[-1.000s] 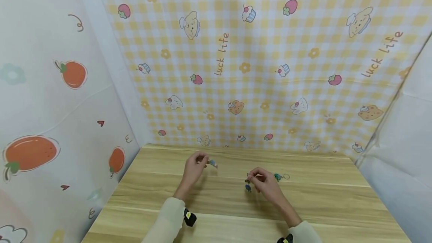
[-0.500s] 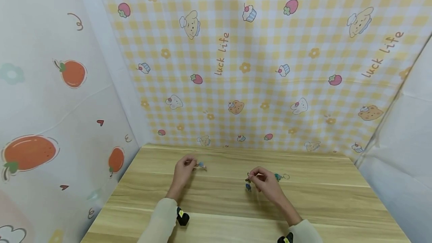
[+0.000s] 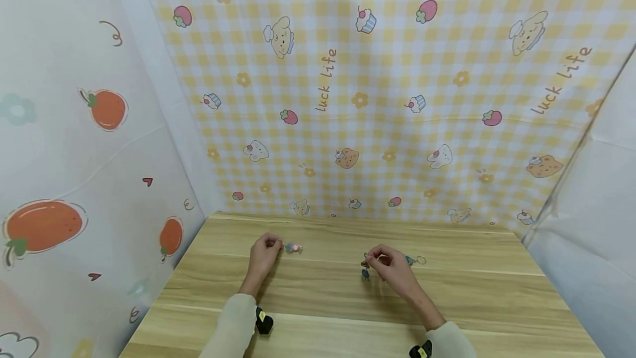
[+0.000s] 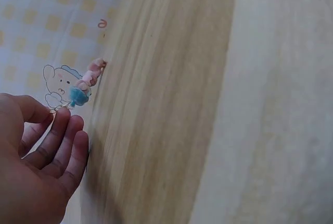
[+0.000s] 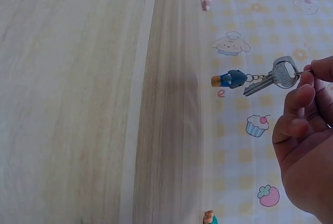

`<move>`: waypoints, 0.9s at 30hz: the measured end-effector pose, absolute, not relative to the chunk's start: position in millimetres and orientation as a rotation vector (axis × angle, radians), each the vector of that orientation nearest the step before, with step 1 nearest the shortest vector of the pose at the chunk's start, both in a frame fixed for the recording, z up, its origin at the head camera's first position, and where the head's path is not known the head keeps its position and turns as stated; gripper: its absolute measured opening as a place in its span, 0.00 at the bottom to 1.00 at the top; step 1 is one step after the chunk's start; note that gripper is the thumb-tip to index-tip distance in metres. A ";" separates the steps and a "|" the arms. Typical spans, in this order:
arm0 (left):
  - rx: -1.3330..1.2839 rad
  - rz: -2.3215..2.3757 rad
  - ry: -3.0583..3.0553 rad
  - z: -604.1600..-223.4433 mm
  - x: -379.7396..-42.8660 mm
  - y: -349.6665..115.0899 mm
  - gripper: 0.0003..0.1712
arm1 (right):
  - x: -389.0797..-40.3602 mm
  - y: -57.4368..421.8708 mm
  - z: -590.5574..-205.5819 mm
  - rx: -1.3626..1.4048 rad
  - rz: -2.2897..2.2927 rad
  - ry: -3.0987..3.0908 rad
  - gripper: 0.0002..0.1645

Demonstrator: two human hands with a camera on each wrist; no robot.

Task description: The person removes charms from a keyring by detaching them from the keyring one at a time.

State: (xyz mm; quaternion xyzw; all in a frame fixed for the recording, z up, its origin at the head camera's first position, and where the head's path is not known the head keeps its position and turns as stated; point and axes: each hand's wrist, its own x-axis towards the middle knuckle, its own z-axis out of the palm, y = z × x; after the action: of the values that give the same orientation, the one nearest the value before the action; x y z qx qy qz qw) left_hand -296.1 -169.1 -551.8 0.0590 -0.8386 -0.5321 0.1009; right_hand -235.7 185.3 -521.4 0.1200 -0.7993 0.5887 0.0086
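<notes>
In the head view my left hand (image 3: 263, 256) is at the left of the table, pinching the end of a keychain with a pink and blue figurine (image 3: 294, 248). The left wrist view shows that figurine (image 4: 82, 91) sticking out past the thumb and fingertips. My right hand (image 3: 390, 269), right of the middle, pinches a ring between thumb and fingers. From this ring hang a silver key (image 5: 271, 77) and, on a short chain, a small blue figurine (image 5: 232, 79) with an orange end. Another keychain, with a teal figurine (image 3: 409, 260), lies just beyond the right hand.
The wood-grain table (image 3: 328, 297) carries these items. Behind it hangs a yellow checked cloth (image 3: 360, 126) with printed cartoons. A white printed cloth (image 3: 99, 170) walls the left side, and plain white cloth (image 3: 591, 225) hangs on the right.
My left hand has moved left and slightly nearer with the pink and blue keychain, whose figurine has swung more level. The right hand stays in place with the key and blue figurine.
</notes>
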 end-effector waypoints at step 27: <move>0.134 -1.458 -2.539 -557.8 -292.7 -175.4 0.08 | -234.5 185.6 -519.1 0.356 1.834 -2.531 0.12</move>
State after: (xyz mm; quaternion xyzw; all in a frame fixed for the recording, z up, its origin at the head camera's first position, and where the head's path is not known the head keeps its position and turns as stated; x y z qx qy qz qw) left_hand -292.7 -175.4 -557.8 0.0453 -0.8615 -0.4947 0.1050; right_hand -234.5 185.6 -519.1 0.1132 -0.8045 0.5830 -0.0021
